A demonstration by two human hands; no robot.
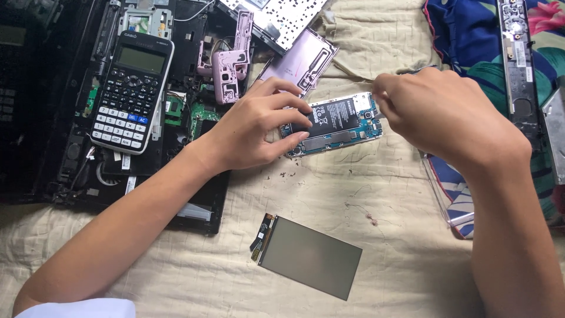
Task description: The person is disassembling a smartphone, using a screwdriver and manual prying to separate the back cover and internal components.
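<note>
Our left hand grips the opened phone on the beige cloth; our right hand is clenched at its top edge, its contents hidden. Detached screen lies nearby.

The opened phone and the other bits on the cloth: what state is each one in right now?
Opened phone: back off, battery and board bare, lying flat.
Left hand: fingers pinning the phone.
Right hand: closed over the phone's end.
Screen panel: detached, lying flat.
Pink back cover: removed, inside up.
Calculator: screen blank.
Laptop: opened, internals showing.
</note>
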